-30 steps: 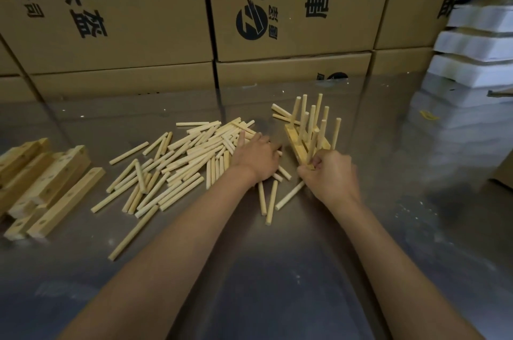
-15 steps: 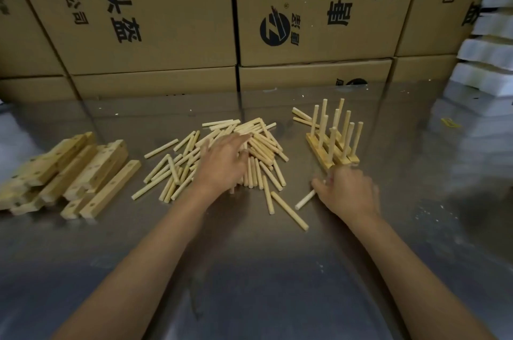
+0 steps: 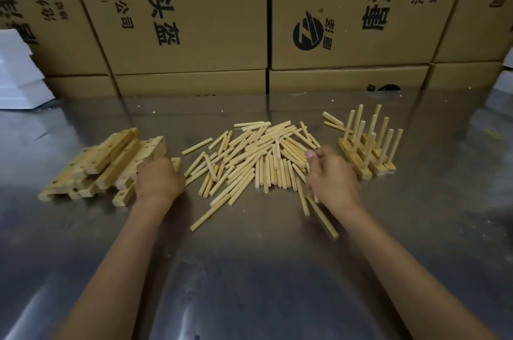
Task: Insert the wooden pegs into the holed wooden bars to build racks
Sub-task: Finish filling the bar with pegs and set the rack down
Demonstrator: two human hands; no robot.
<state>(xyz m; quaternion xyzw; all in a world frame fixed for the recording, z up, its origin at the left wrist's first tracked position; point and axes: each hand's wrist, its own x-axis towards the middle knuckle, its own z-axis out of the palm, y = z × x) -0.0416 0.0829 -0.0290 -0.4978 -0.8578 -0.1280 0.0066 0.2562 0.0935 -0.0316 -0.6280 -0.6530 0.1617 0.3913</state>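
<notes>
The left hand (image 3: 159, 180) is reaching onto the stacked holed wooden bars (image 3: 111, 162) at the tabletop's (image 3: 263, 270) left edge, its grip hidden; the right hand (image 3: 331, 175), fingers loosely curled, is picking among the central wooden pegs (image 3: 258, 156), likely for the next rack; finished racks (image 3: 367, 145) are standing rightward.

left hand (image 3: 159, 180) fingers: lying behind the back of the hand, at the near end of the holed wooden bars (image 3: 111, 162); whether they are gripping a bar is not showing
right hand (image 3: 330, 177) palm side: facing away, covering some of the wooden pegs (image 3: 258, 156); whether it is holding a peg cannot be told
forearms: running out past the bottom edge
cardboard boxes (image 3: 194, 20): being cut off by the top edge, print partly lost
white foam blocks (image 3: 16, 73): being cut by the left edge
</notes>
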